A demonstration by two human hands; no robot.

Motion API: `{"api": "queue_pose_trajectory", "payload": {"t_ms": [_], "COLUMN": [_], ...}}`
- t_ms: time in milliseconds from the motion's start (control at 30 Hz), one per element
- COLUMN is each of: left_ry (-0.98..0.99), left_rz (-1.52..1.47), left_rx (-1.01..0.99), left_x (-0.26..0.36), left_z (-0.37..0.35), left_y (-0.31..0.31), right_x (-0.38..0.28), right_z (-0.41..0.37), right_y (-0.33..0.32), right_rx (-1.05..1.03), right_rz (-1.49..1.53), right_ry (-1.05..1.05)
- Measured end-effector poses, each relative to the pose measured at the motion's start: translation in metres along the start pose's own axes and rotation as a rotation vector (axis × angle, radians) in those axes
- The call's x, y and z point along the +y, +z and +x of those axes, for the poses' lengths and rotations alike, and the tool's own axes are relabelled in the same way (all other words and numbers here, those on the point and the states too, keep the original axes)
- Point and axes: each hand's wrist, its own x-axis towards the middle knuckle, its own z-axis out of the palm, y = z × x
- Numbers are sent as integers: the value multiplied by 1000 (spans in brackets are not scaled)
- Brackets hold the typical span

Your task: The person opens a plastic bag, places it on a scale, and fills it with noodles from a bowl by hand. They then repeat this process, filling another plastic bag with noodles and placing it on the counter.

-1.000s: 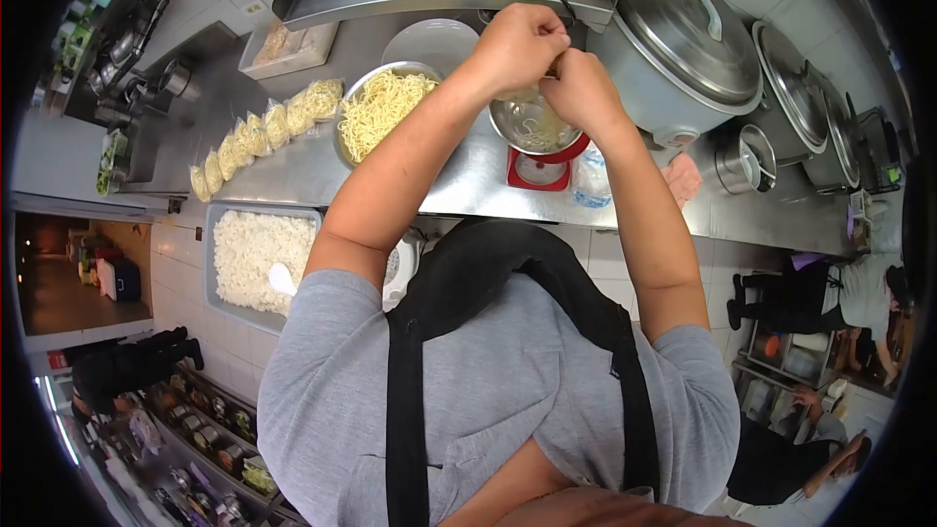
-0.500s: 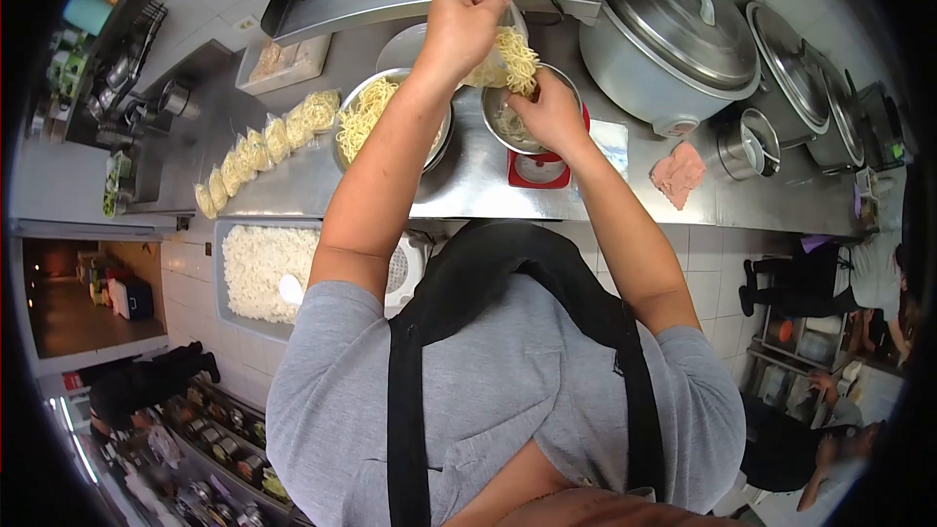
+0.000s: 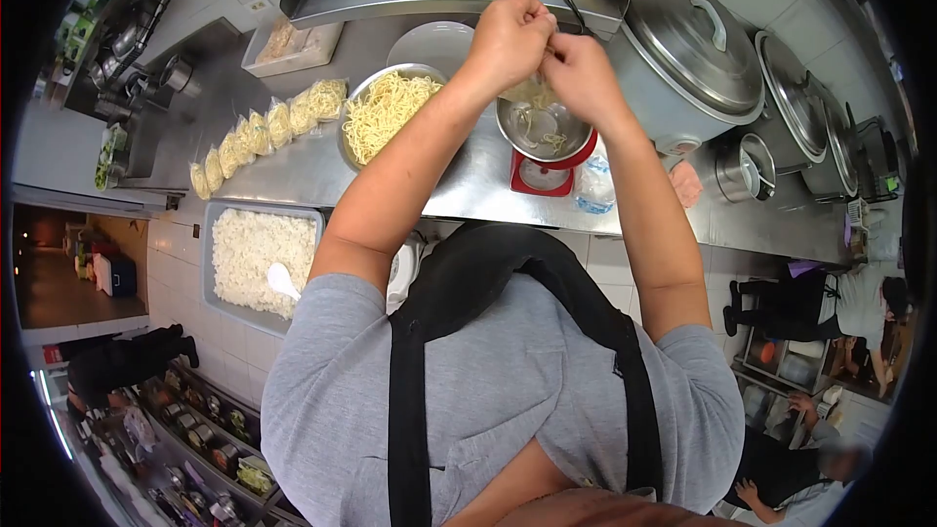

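Note:
My left hand (image 3: 512, 36) and my right hand (image 3: 584, 78) are close together above a metal bowl (image 3: 549, 143), both with fingers closed on the top of a clear plastic bag (image 3: 532, 88) holding noodles. A few noodle strands lie in that bowl, which rests on a red scale (image 3: 543, 179). Beside my left forearm, a larger metal bowl is heaped with yellow noodles (image 3: 388, 112). Several filled noodle bags (image 3: 278, 124) stand in a row to the left.
A big lidded cooker (image 3: 688, 59) stands at right, near a metal pot (image 3: 744, 171). Clear plastic bags (image 3: 594, 185) lie beside the scale. A rice tub (image 3: 208, 263) is at lower left, a plastic container (image 3: 293, 63) behind. Other people stand in the lower corners.
My right hand has risen from the metal bowl to the bag top, beside my left hand. The noodles it was pushing at the bag's mouth are now inside the bag. The view has shifted slightly.

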Motion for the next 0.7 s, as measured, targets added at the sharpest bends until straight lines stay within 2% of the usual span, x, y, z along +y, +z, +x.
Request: {"api": "queue_pose_trajectory", "payload": {"t_ms": [67, 100, 133, 200, 233, 300, 333, 400, 433, 533, 600, 667, 700], "left_ry": [17, 43, 68, 37, 9, 22, 36, 28, 29, 43, 41, 38, 38], "left_rz": [31, 66, 104, 47, -13, 10, 34, 5, -18, -44, -62, -80, -79], "left_rx": [-29, -42, -55, -20, 20, 45, 70, 94, 98, 137, 153, 184, 184], "left_x": [3, 2, 1, -2, -4, 1, 3, 2, 2, 2, 2, 1, 0], "left_z": [-3, -4, -5, -3, -1, 3, 4, 7, 8, 11, 12, 14, 15], "left_y": [1, 1, 0, -5, -9, -17, -19, -19, -17, -11, -9, -11, -15], "right_x": [-5, -18, -20, -18, -13, 3, 10, 24, 29, 61, 64, 71, 70], "right_z": [-3, -6, -8, -10, -13, -27, -34, -52, -59, -57, -53, -44, -42], "right_y": [11, 9, 7, -3, -11, -23, -18, -6, 4, 40, 50, 52, 51], "right_rx": [-3, -107, -110, -115, -113, -26, -40, 266, 269, 281, 356, 223, 270], "right_rz": [-625, -646, -645, -461, -461, -108, -112, -179, -271, -182, -139, -14, 20], "right_ry": [-39, 64, 67, -117, -119, -148, -146, -196, -115, 17, -3, 66, 56]}}
